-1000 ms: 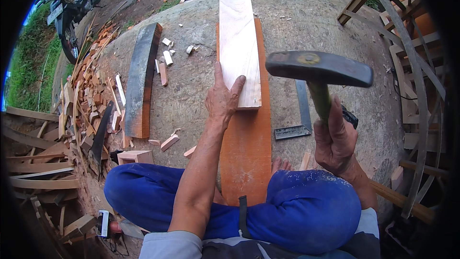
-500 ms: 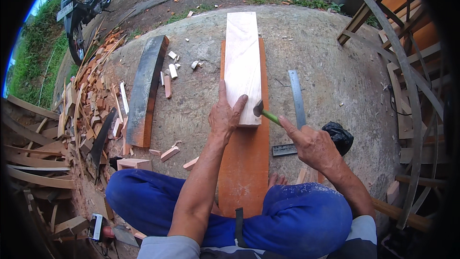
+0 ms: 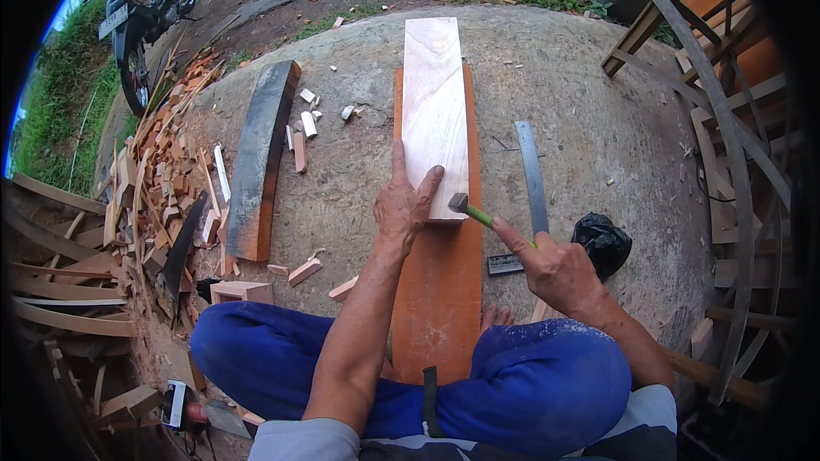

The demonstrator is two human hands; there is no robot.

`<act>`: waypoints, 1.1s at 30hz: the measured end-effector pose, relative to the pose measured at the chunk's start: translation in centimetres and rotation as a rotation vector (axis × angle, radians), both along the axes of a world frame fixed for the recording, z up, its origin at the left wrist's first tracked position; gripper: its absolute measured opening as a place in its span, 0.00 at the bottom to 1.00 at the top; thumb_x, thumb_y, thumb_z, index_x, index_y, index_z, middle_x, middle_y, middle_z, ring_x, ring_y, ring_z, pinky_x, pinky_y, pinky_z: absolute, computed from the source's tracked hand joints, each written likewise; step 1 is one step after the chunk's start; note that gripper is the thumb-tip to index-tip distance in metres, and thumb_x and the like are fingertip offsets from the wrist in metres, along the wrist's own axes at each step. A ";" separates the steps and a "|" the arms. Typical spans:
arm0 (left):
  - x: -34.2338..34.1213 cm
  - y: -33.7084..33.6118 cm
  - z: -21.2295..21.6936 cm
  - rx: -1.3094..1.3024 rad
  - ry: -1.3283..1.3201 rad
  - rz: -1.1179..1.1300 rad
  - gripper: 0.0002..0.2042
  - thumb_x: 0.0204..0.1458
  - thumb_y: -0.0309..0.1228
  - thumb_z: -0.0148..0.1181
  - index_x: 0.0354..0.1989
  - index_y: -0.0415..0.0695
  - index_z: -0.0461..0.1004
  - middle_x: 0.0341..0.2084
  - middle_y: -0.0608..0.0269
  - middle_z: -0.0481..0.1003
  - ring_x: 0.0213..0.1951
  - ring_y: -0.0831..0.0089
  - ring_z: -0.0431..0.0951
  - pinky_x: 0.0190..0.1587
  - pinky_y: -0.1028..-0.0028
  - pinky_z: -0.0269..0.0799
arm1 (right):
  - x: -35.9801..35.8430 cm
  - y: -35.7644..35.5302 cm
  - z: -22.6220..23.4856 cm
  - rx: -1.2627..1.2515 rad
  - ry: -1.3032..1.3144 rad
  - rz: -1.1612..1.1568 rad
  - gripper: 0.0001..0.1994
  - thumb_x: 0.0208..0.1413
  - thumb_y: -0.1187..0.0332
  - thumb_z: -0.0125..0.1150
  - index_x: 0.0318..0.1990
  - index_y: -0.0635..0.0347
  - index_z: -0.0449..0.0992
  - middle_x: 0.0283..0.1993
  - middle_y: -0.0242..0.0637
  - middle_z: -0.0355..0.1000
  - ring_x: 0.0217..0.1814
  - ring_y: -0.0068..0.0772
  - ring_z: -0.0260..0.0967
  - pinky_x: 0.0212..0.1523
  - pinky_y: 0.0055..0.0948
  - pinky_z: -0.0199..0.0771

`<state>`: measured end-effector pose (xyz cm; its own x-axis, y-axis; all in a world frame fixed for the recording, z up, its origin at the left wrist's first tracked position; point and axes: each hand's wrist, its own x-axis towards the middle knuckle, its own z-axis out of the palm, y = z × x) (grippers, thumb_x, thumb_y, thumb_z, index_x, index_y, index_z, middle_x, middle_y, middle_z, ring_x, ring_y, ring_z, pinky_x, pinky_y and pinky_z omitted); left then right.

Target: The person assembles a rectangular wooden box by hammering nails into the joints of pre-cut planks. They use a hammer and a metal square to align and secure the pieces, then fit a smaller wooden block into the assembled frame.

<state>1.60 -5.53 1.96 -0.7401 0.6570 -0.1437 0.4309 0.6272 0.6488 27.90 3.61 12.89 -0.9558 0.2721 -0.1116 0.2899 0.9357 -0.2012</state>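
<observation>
In the head view, your left hand [image 3: 408, 205] lay flat, fingers spread, on the near end of the pale plank [image 3: 436, 111], likely pinning it so it would not slide on the orange board [image 3: 444, 282] under it. Your right hand [image 3: 555, 269] was closed round the green handle of the hammer [image 3: 465, 207], its head just at the plank's near corner. The steel square [image 3: 531, 179] lay just right, near reach; a black bag [image 3: 603, 242] sat beside your wrist. No labels were legible
</observation>
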 end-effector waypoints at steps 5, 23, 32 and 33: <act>0.1 0.0 -0.2 0.011 -0.002 -0.002 0.51 0.58 0.63 0.59 0.81 0.49 0.43 0.39 0.31 0.81 0.43 0.38 0.84 0.45 0.49 0.79 | -0.1 -0.1 -0.4 0.028 0.154 -0.032 0.42 0.57 0.79 0.55 0.80 0.36 0.55 0.24 0.39 0.68 0.20 0.39 0.74 0.22 0.41 0.79; -3.9 3.7 -0.2 0.283 -0.415 0.038 0.28 0.71 0.45 0.50 0.66 0.31 0.66 0.50 0.46 0.80 0.50 0.60 0.80 0.58 0.62 0.72 | 5.4 -5.7 -17.7 -0.911 0.243 -1.139 0.32 0.69 0.66 0.55 0.78 0.59 0.56 0.47 0.62 0.78 0.47 0.49 0.80 0.46 0.38 0.76; -5.4 1.7 -3.0 0.541 -1.115 0.360 0.31 0.69 0.57 0.48 0.55 0.35 0.73 0.43 0.46 0.82 0.36 0.58 0.86 0.42 0.51 0.85 | 8.2 -6.6 -18.8 -0.392 0.339 -0.887 0.23 0.68 0.64 0.56 0.67 0.65 0.71 0.50 0.55 0.76 0.52 0.56 0.75 0.54 0.45 0.74; -5.2 1.0 -3.9 0.612 -1.257 0.401 0.29 0.70 0.55 0.48 0.55 0.37 0.73 0.43 0.45 0.81 0.36 0.58 0.85 0.41 0.51 0.85 | 7.5 -5.7 -18.7 -0.411 0.484 -0.866 0.22 0.69 0.63 0.55 0.66 0.65 0.73 0.51 0.53 0.76 0.52 0.53 0.75 0.54 0.43 0.74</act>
<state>-3.56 -4.58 -1.97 -0.4845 0.6353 -0.6013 -0.7461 0.0587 0.6632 35.44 -2.10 -5.80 -0.4231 0.9060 -0.0101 0.6272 0.2848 -0.7249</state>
